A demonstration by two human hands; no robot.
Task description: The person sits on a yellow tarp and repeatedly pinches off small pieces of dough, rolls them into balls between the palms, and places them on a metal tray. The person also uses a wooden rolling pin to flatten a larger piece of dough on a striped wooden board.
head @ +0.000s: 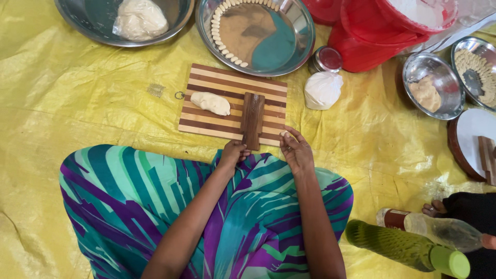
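Note:
A striped wooden board (217, 90) lies on the yellow sheet in front of me. On it rests a lump of pale dough (210, 103) and a dark ridged wooden paddle (252, 120) standing lengthwise. My left hand (232, 155) is curled at the paddle's near end, fingers bent; whether it grips anything is unclear. My right hand (296, 150) sits just right of the paddle at the board's front edge, fingertips pinched together, possibly on a tiny bit of dough. My lap is covered in green and purple patterned cloth (155, 201).
A steel bowl (88, 23) holds a dough ball (139, 19). A steel plate (289, 31) carries a row of shaped pieces (219, 36). A white bag (322, 89), a small tin (325, 58), red tubs (372, 36), more steel bowls (433, 85), bottles (408, 248) and another person's foot (434, 208) lie to the right.

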